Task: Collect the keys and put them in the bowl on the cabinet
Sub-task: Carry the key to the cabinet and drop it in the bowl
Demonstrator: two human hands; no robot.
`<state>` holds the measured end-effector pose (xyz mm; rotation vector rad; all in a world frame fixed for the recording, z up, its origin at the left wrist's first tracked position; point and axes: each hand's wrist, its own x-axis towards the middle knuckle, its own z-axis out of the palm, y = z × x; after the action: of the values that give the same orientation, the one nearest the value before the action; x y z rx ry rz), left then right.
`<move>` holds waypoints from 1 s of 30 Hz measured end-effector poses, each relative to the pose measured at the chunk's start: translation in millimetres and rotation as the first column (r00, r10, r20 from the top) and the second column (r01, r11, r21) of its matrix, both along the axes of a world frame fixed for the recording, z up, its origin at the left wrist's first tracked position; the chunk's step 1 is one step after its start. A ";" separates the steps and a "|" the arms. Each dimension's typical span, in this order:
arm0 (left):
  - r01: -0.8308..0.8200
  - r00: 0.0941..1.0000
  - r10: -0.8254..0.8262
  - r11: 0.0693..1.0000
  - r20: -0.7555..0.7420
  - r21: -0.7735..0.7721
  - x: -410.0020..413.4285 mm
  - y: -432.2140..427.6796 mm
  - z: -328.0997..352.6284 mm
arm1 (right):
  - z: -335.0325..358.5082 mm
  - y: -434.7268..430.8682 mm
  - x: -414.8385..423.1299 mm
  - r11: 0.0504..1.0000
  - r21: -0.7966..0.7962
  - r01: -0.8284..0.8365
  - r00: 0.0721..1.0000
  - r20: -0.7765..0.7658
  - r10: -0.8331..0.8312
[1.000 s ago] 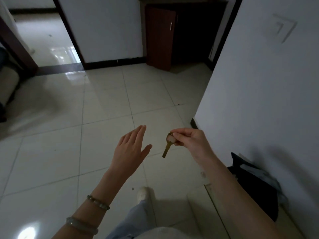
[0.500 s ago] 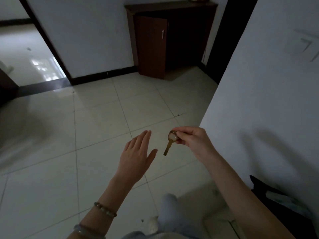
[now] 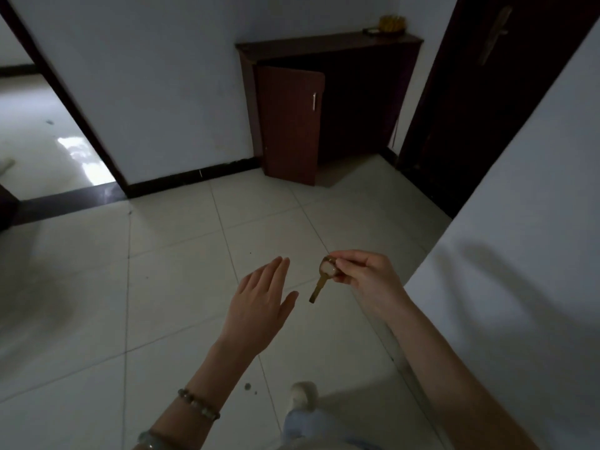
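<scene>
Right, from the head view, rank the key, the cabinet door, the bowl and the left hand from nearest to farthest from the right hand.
1. Key: pinched in the right hand, hanging below the fingers.
2. Left hand: open, just left of the key.
3. Cabinet door: ajar, ahead across the floor.
4. Bowl: yellowish, on the cabinet top, at the back right.

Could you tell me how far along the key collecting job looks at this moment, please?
Done: one key is picked up, pinched by its head in the right hand and hanging blade down. In hand: carrying it; the left hand is open and empty. Left: reaching the cabinet across the tiled floor and dropping the key into the yellowish bowl on top.
</scene>
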<state>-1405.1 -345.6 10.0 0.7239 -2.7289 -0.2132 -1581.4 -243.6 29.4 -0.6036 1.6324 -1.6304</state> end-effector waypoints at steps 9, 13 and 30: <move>0.023 1.000 -0.023 1.000 -0.015 0.008 -105.9 -97.8 7.7 | 9.7 -102.8 -104.2 1.000 -0.009 0.022 0.999 0.031 -0.022; 0.054 0.999 -0.054 0.998 0.005 0.012 -154.7 -137.5 5.2 | 9.1 -138.2 -150.8 0.997 0.008 0.071 0.997 0.031 -0.071; 0.296 0.955 -0.296 0.955 -0.030 -0.013 -456.0 -369.6 22.7 | 29.5 -324.5 -415.5 0.954 -0.051 0.297 0.954 -0.019 -0.298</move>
<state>-1861.1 -715.2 32.7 0.3010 -2.7947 -0.2762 -1996.9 -568.1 58.9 -0.4185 1.7752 -1.8880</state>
